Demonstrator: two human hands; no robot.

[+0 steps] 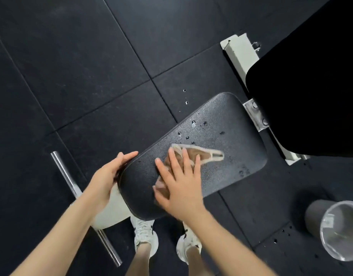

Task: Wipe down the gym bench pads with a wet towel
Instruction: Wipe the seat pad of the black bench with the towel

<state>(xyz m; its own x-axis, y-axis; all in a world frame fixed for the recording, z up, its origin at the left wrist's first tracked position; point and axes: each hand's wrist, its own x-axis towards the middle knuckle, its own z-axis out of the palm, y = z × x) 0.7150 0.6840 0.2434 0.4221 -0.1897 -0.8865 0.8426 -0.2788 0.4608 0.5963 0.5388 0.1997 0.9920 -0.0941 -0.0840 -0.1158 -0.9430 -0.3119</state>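
Towel (193, 155), pinkish-beige and crumpled, lies on the black seat pad (227, 128) of a gym bench, pressed flat under the person's right hand (181, 184), whose fingers are spread and straight on top of the cloth. The towel's long axis follows the seat pad's own. It runs from a bunched end under the wrist, near the seat pad's narrow rounded end, to a thin tail pointing at the seat pad's wide end. The left hand (109, 176) grasps the rim of the seat pad at that narrow end, thumb on top and fingers cupped round the side. Bare vinyl shows on both sides of the towel, and much more beyond its tail, dotted with water drops (193, 122). The long edges of the seat pad are uncovered. Past the wide end stand the black back pad (311, 96) and the white frame (239, 54), close to the seat pad with a narrow gap between. A steel bar (61, 168) crosses the floor (72, 66) beside the narrow end, behind the left hand. A grey lined bin (335, 228) stands on the dark rubber tiles well apart from the seat pad's long edge on the right hand's side. The person's white shoes (144, 234) are planted just below the narrow end.
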